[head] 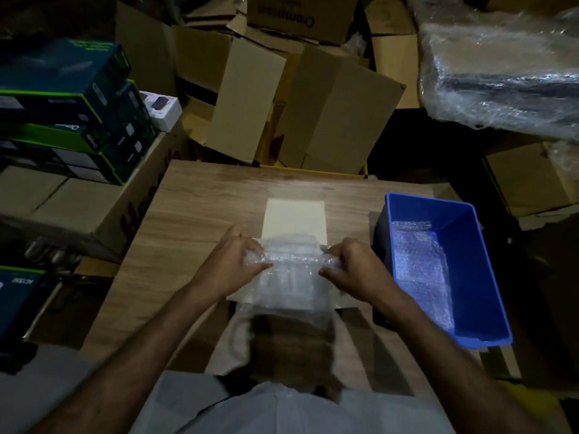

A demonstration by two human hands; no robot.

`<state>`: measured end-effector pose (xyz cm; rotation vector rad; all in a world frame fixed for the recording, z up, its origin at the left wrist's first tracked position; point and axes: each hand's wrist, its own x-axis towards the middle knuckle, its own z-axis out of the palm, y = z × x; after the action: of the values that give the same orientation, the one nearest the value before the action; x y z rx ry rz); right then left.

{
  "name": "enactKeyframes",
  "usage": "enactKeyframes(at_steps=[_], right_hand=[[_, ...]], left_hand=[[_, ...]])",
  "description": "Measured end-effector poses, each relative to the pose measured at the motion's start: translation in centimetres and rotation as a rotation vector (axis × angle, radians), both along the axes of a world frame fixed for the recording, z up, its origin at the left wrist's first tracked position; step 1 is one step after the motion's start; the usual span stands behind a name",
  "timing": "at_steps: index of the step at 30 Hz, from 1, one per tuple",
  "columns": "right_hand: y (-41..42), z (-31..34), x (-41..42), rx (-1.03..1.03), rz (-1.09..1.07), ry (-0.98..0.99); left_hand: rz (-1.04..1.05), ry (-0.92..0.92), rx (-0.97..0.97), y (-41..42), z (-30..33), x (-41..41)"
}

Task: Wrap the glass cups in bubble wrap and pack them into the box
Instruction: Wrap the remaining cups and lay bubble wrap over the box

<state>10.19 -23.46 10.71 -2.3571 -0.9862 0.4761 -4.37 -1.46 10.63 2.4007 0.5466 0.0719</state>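
The left hand [242,256] and right hand [347,264] each pinch one end of a bubble-wrap roll [294,260] above the wooden table [194,208].

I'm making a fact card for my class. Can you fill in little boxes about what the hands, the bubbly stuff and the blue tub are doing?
left hand: gripping the left end of the bubble wrap roll
right hand: gripping its right end
glass cup: not clearly visible
blue tub: right side of wooden table, bubble wrap sheet inside
surroundings: cardboard boxes
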Motion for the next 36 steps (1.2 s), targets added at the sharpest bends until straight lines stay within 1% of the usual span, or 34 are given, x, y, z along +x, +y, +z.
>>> enactKeyframes(at_steps=[1,2,3,4,5,6,7,8,9,10,12,14,16,18,21,23,26,28,30,33,36], right_hand=[[-0.2,0.1,0.4,0.019,0.041,0.012],[-0.4,0.3,1.0,0.048,0.081,0.062],[-0.7,0.8,1.2,0.13,0.101,0.18],[-1.0,1.5,1.4,0.211,0.085,0.339],[-1.2,2.0,1.3,0.286,0.027,0.516],[-1.3,2.1,1.1,0.361,-0.053,0.669],[-1.2,1.8,0.7,0.429,-0.142,0.77],[-0.8,1.3,0.4,0.482,-0.235,0.794],[-0.4,0.7,0.2,0.519,-0.313,0.766],[0.1,0.2,0.0,0.539,-0.384,0.729],[0.4,-0.7,-0.2,0.538,-0.453,0.739],[0.1,-1.2,-0.8,0.491,-0.398,0.745],[-0.4,-1.9,-1.5,0.465,-0.323,0.639],[-0.8,-2.9,-1.9,0.487,-0.288,0.583],[-1.2,-3.2,-2.2,0.542,-0.27,0.574],[-1.5,-3.7,-2.0,0.516,-0.27,0.53],[-2.0,-4.1,-1.9,0.502,-0.241,0.592],[-2.3,-4.5,-1.9,0.474,-0.215,0.558],[-2.5,-4.9,-1.6,0.487,-0.201,0.515],[-2.1,-5.0,-0.8,0.53,-0.271,0.521],[-1.6,-5.1,0.1,0.475,-0.324,0.539]], left_hand=[[-0.024,-0.009,0.006,0.5,0.2,-0.1],[-0.042,-0.007,-0.07,1.1,0.5,-0.1],[-0.038,-0.008,-0.214,1.2,1.4,-0.2],[-0.001,-0.025,-0.401,1.4,2.0,-0.4],[0.031,-0.045,-0.558,1.5,2.2,-0.5],[0.048,-0.054,-0.663,1.5,2.2,-0.6],[0.062,-0.029,-0.711,1.6,1.7,-0.6],[0.083,0.011,-0.747,1.6,1.1,-0.5],[0.088,0.028,-0.776,1.4,0.3,-0.3],[0.098,0.007,-0.803,0.9,-0.2,-0.1],[0.197,-0.074,-0.805,0.2,-1.5,0.3],[0.287,-0.142,-0.839,-0.5,-2.2,0.6],[0.291,-0.186,-0.803,-1.1,-2.8,0.4],[0.264,-0.189,-0.755,-0.9,-3.8,0.2],[0.171,-0.23,-0.754,-0.5,-4.5,0.0],[0.127,-0.203,-0.736,-0.1,-4.9,-0.2],[0.097,-0.144,-0.828,0.2,-4.8,-0.5],[0.069,-0.093,-0.857,0.4,-4.6,-0.8],[0.039,-0.059,-0.796,0.5,-4.2,-0.8],[-0.036,0.001,-0.667,0.8,-4.1,-0.5],[-0.077,0.072,-0.608,1.1,-4.8,-0.2]])
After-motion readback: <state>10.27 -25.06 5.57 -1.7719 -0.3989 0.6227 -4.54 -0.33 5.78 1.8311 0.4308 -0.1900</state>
